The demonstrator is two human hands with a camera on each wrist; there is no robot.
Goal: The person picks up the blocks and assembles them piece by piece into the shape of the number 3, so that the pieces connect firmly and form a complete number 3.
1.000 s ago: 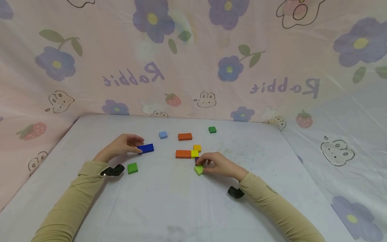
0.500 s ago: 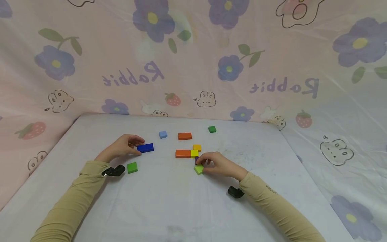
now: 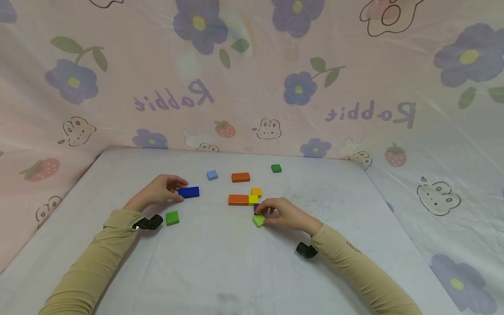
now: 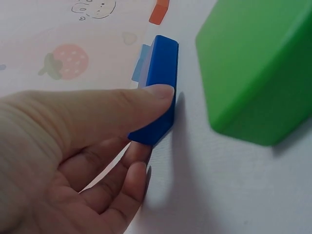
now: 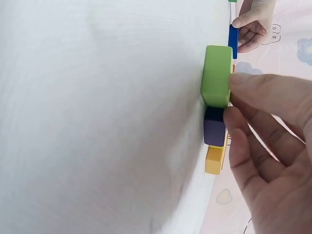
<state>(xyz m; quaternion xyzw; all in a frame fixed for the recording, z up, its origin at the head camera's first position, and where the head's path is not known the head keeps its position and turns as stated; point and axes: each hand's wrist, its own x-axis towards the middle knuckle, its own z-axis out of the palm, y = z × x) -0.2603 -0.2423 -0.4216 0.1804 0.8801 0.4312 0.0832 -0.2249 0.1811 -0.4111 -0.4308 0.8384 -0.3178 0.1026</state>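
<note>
My left hand [image 3: 159,192] is at the left end of a dark blue oblong block [image 3: 189,192], its thumb on the near side and fingers curled on the far side. In the left wrist view the thumb lies across this blue block [image 4: 163,61]; the finger contact behind it is partly hidden. My right hand [image 3: 285,214] holds a lime green block [image 3: 258,221] between thumb and fingertips. The right wrist view shows the lime block [image 5: 217,75] close to a small purple block [image 5: 214,126], with a fingertip by their meeting corner.
Beyond the purple block sit a yellow block [image 3: 253,200], an orange-yellow block [image 3: 257,192] and an orange oblong block [image 3: 238,200]. Farther back lie another orange block [image 3: 240,177], a light blue block [image 3: 212,175] and a dark green block [image 3: 276,168]. A green block [image 3: 172,218] lies near my left wrist.
The blue block has shifted very slightly left and turned a little straighter, with my left hand at its end. My right hand and the lime block look still.
</note>
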